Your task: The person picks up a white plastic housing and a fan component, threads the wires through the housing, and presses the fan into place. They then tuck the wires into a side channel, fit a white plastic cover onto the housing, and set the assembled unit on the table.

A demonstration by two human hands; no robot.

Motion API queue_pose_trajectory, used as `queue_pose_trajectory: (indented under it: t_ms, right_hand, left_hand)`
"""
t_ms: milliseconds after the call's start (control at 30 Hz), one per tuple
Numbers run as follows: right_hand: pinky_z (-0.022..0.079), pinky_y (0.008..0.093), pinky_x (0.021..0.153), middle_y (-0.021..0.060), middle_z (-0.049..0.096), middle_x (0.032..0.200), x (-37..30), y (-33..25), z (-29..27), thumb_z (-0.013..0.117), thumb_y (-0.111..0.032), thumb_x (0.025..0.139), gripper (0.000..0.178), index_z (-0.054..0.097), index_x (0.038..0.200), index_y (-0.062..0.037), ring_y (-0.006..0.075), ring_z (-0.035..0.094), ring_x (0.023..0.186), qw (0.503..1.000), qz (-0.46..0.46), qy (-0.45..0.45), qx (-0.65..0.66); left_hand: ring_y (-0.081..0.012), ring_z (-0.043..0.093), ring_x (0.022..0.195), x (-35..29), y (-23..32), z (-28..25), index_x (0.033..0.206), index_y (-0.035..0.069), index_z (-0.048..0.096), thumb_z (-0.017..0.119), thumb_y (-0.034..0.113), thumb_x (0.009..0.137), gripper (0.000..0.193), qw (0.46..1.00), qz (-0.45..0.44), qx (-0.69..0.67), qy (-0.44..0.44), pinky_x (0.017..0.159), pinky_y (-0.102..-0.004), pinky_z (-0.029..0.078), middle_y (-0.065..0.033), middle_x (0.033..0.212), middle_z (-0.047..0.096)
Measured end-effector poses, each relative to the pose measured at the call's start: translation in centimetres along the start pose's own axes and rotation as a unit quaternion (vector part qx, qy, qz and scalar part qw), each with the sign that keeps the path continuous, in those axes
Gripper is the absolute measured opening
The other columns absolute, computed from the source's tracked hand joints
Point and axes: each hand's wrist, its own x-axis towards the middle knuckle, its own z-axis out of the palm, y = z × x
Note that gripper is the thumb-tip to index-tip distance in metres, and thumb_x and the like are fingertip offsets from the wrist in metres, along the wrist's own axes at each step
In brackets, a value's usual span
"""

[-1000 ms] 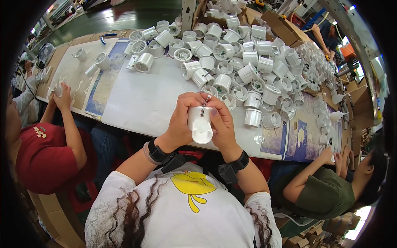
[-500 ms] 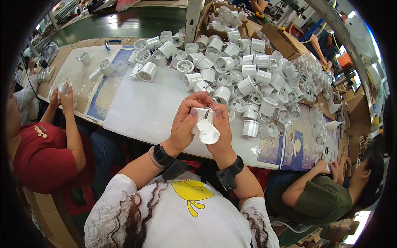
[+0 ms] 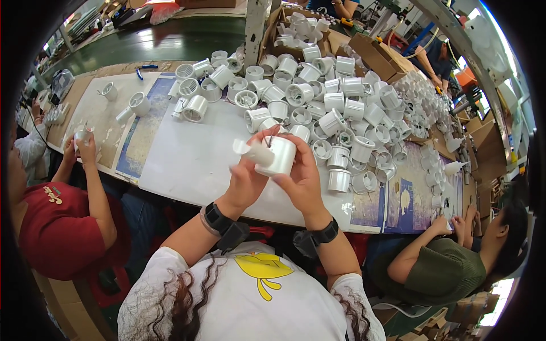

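Observation:
A white plastic cylindrical housing with a short side arm is held up over the near part of the white work surface. My right hand grips its body from the right, thumb along the lower edge. At its left side is my left hand, fingers behind the housing near the side arm and the thumb smeared by motion. The side arm points left, ending in a curved open lip. A thin dark wire shows at the top by the fingertips. The inside of the housing is turned away from me.
A large heap of similar white housings covers the far middle and right. Blue-handled pliers lie at the far left. A person in a red shirt works at left, another in a green top at right. A metal post rises behind.
The housing has been turned so its side arm swings from pointing toward me to pointing left. My right hand now wraps its body, and the left thumb has come off the front.

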Motion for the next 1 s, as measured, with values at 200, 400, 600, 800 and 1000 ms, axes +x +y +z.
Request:
queue_pose_trajectory:
  t_ms: [200,400,600,800,1000]
  right_hand:
    - [0.038,0.0339,0.102,0.0092,0.051,0.128,0.9,-2.5,-1.7,0.069,-0.02,0.081,0.053,0.048,0.128,-0.0062,0.0241,0.044,0.124,0.961,-0.058,-0.097,-0.25]
    - [0.04,0.036,0.096,0.0066,0.058,0.118,0.5,-0.2,-0.4,0.071,-0.016,0.08,0.041,0.059,0.118,-0.0074,0.0267,0.046,0.116,0.974,-0.101,-0.01,-0.203]
    - [0.037,0.0363,0.1,0.0049,0.06,0.117,0.5,0.4,0.3,0.069,-0.015,0.082,0.033,0.062,0.113,-0.0081,0.0256,0.045,0.118,0.976,-0.12,0.026,-0.178]
    - [0.036,0.0383,0.101,0.0061,0.057,0.122,0.3,1.4,0.1,0.076,-0.022,0.077,0.051,0.056,0.121,-0.0077,0.0261,0.046,0.119,0.979,-0.096,0.01,-0.179]
    - [0.038,0.0415,0.1,0.0101,0.054,0.125,1.1,-0.9,-0.9,0.088,-0.027,0.063,0.077,0.048,0.125,-0.0065,0.03,0.049,0.117,0.9,-0.185,-0.017,-0.395]
  left_hand:
    - [-0.0301,0.036,0.135,0.3,0.9,0.4,0.134,0.013,0.037,0.064,0.04,0.08,0.066,0.993,-0.066,0.084,0.045,0.11,-0.0474,0.033,-0.0154,0.144,0.037]
    - [-0.0299,0.04,0.131,0.2,1.5,1.5,0.131,0.019,0.04,0.064,0.029,0.078,0.059,0.989,-0.094,-0.098,0.057,0.109,-0.0481,0.034,-0.0157,0.137,0.044]
    - [-0.0314,0.041,0.13,0.1,0.7,1.1,0.127,0.012,0.041,0.061,0.02,0.082,0.05,0.989,-0.037,-0.13,0.066,0.111,-0.0454,0.033,-0.0184,0.138,0.044]
    - [-0.0277,0.041,0.13,0.3,0.8,0.8,0.123,0.014,0.047,0.058,0.032,0.086,0.042,0.979,-0.077,-0.17,0.086,0.109,-0.045,0.035,-0.013,0.137,0.046]
    - [-0.0258,0.042,0.13,1.1,2.2,1.6,0.133,0.012,0.044,0.052,0.039,0.092,0.05,0.965,-0.128,-0.223,0.058,0.108,-0.043,0.036,-0.0123,0.138,0.045]
